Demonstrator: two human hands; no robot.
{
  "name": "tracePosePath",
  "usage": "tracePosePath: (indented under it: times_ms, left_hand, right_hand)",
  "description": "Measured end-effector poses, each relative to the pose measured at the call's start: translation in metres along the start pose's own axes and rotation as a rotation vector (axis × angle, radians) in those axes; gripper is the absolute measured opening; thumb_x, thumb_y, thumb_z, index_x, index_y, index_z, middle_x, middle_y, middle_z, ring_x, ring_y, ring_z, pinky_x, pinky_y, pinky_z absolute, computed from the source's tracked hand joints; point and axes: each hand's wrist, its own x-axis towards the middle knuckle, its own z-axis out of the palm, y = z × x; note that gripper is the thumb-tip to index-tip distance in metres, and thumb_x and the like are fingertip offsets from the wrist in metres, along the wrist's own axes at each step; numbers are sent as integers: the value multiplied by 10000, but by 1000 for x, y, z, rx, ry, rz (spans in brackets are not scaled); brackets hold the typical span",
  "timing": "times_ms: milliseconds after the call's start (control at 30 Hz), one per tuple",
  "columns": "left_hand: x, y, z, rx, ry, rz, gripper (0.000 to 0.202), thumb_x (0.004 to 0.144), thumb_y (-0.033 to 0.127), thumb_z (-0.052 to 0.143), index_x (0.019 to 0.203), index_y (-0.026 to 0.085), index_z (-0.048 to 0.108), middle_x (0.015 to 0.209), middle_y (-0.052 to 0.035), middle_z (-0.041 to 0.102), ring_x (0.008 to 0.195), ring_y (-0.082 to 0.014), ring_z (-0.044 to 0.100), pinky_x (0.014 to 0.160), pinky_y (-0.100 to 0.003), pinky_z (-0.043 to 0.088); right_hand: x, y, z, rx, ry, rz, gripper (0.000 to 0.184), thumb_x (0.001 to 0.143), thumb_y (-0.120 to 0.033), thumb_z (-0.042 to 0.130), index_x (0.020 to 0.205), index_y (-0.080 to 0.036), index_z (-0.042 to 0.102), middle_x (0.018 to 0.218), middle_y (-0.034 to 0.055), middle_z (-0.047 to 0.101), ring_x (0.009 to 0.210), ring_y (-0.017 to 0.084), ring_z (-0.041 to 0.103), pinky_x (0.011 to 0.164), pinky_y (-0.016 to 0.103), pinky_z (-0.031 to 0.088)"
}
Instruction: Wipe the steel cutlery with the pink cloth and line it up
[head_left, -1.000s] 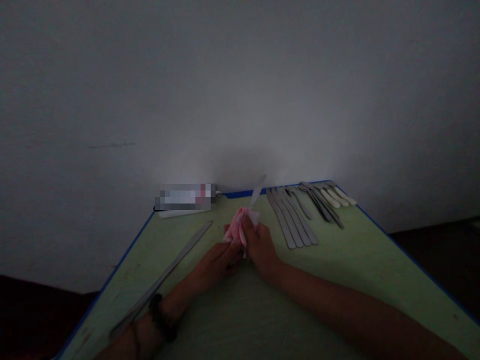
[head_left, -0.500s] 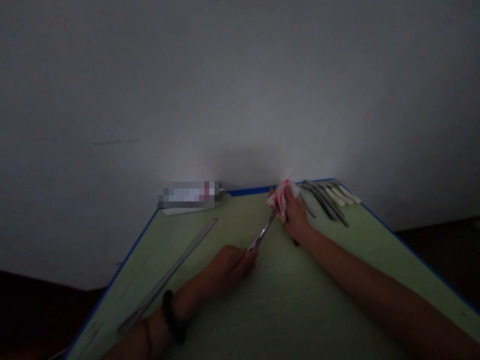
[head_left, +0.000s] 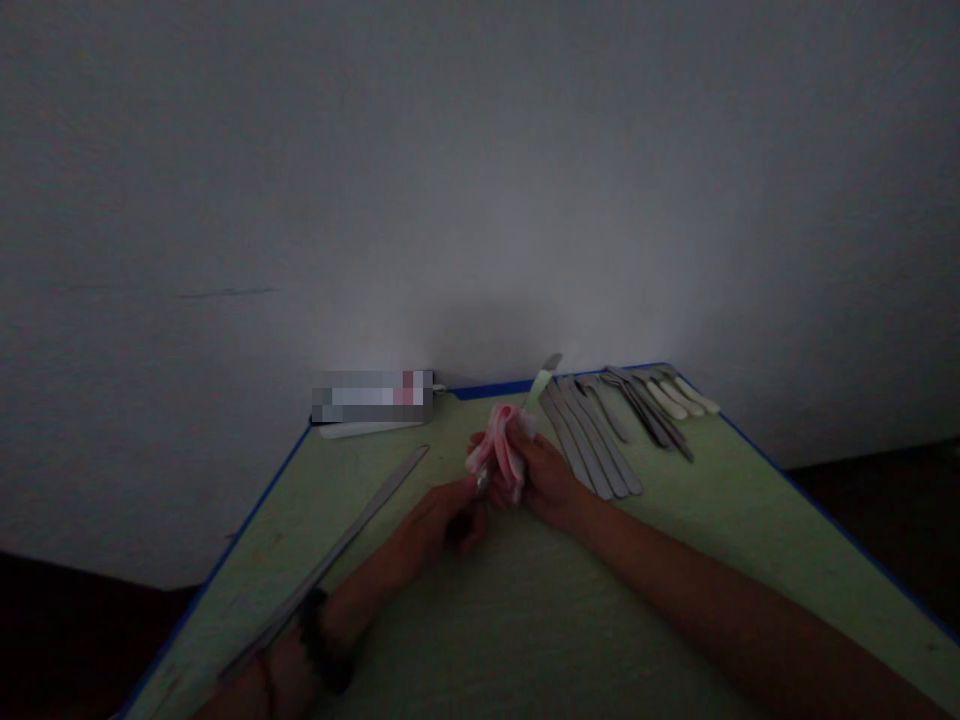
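My left hand is closed around the handle end of a table knife, whose shiny blade sticks out beyond the cloth and points away from me. A crumpled pink-and-white cloth is wrapped around the middle of this knife, and my right hand grips it there. The two hands are close together above the table. Just beyond my right hand lies a row of several metal knives. Another long metal knife lies at the left, partly hidden under my left forearm.
The light green table has a blue edge and stands against a grey wall. More metal cutlery and several white-handled pieces lie at the back right. A pixelated object is at the back left.
My right hand and the cloth have slid toward me along the knife, down to near my left hand. The blade now shows beyond the cloth, and the row of knives has come into view.
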Motion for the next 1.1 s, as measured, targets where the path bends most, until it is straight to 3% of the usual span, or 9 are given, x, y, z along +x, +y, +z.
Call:
tracePosePath:
  times_ms: [100, 267, 400, 600, 767, 1100]
  left_hand:
    - [0, -2, -4, -4, -28, 65, 504, 907, 596, 318, 801, 154, 536, 513, 36, 475, 462, -92, 374, 479, -220, 283]
    - [-3, 1, -3, 138, -75, 109, 396, 896, 525, 424, 774, 160, 520, 549, 50, 485, 482, -77, 388, 495, -199, 314]
    - [-1, 3, 2, 199, 38, 48, 377, 905, 490, 397, 764, 167, 529, 502, 62, 482, 435, -79, 396, 467, -195, 319]
    - [-2, 5, 6, 276, 132, 23, 446, 915, 512, 372, 751, 160, 592, 481, 37, 538, 415, -92, 443, 458, -195, 345]
    - [-5, 7, 9, 323, 174, 56, 531, 937, 509, 267, 613, 173, 520, 475, 14, 543, 415, -89, 453, 474, -194, 359]
    - [-2, 4, 8, 198, 141, 17, 570, 911, 579, 292, 587, 167, 517, 472, 16, 512, 416, -82, 417, 449, -199, 322]
  right_hand:
    - [0, -3, -1, 18, -50, 5, 495, 778, -602, 622, 929, -136, 696, 819, 74, 712, 651, 145, 634, 553, 244, 475]
    - [-4, -3, 0, -51, -160, 33, 420, 725, -508, 722, 928, -141, 699, 905, 76, 718, 745, 145, 649, 691, 254, 497]
    - [-4, -4, -1, -86, -192, -1, 386, 703, -451, 756, 966, -179, 675, 985, 61, 707, 801, 137, 650, 757, 254, 496]
    - [-3, -4, -2, -162, -155, 18, 434, 668, -410, 788, 1006, -174, 653, 1012, 69, 701, 791, 144, 643, 669, 237, 497]
    - [1, 2, -7, -156, -118, -30, 373, 683, -371, 789, 958, -148, 672, 974, 78, 714, 828, 164, 658, 796, 292, 510]
    - [3, 6, -11, -73, -130, 13, 331, 682, -333, 799, 934, -150, 687, 965, 76, 715, 847, 172, 664, 870, 335, 489]
